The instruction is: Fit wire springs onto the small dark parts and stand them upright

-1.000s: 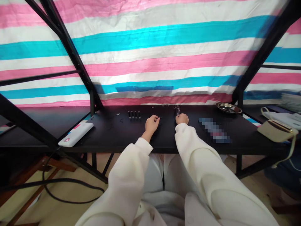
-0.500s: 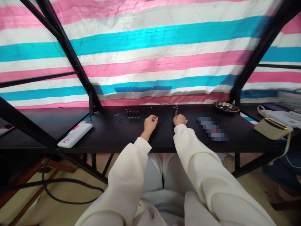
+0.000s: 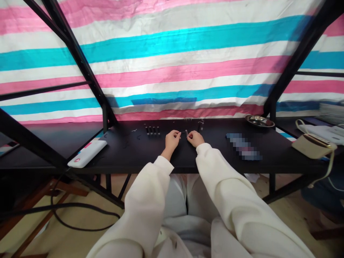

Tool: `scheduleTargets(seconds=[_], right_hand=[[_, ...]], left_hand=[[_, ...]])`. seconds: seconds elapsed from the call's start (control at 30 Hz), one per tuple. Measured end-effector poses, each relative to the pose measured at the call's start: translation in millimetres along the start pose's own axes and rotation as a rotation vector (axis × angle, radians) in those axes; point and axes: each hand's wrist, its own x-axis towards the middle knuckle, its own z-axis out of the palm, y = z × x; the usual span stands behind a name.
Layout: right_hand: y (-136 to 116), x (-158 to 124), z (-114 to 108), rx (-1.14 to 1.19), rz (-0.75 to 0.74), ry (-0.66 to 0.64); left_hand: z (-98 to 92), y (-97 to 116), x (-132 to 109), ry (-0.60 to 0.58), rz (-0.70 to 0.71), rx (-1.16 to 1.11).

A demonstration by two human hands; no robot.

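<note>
A: From the head camera, how does the left hand (image 3: 172, 140) look?

B: Narrow. Thumb and forefinger are pinched together over the black table (image 3: 134, 154), and a thin dark piece (image 3: 183, 132) juts from the fingertips toward the other hand. It is so small here that I can't swear to its shape, but it looks gripped.

A: And the right hand (image 3: 195, 138)?

B: Also narrow, the fingers curled and closed on a small pale stick (image 3: 186, 133), which stands nearly upright just beside the dark piece. Whether the two touch, I cannot tell.

A: So both pieces sit between the hands?

B: Yes, near the middle of the table, with the forearms in white sleeves (image 3: 146, 186) reaching in from the near side.

A: What is around them?

B: Left of the left hand, four dark cylinders (image 3: 152, 131) with pale lower ends, side by side in a row. Beyond the right hand, a little upright piece (image 3: 201, 126), and near the far edge a row of tiny parts (image 3: 187, 119).

A: Further out?

B: A white oblong case (image 3: 87, 154) lies aslant at the left end. To the right are a blurred-out object (image 3: 244, 147), a shiny metal dish (image 3: 260, 121) by the far edge, and a beige bag (image 3: 313, 147).
</note>
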Motion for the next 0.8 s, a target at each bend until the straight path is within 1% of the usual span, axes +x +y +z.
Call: scheduleTargets(seconds=[0.23,0.47,0.57,0.7,0.8], right_hand=[[-1,-2,-2,-0.027,-0.023,0.016],[-3,-3,-3,-0.073,-0.024,0.008],[-7,-4,-6,-0.153,-0.065,0.005],[-13,-6,-10,-0.277,-0.140,0.009],[-15,-6,-11,-0.312,-0.171,0.015]], left_hand=[[-3.3,8,-1,0.027,-0.007,-0.074],[-1.9,6,-1,0.019,0.025,-0.105],[-1.8,5,-1,0.010,0.059,-0.096],[-3.2,6,-3,0.035,0.094,-0.066],[-3.4,7,-4,0.012,0.128,-0.029]])
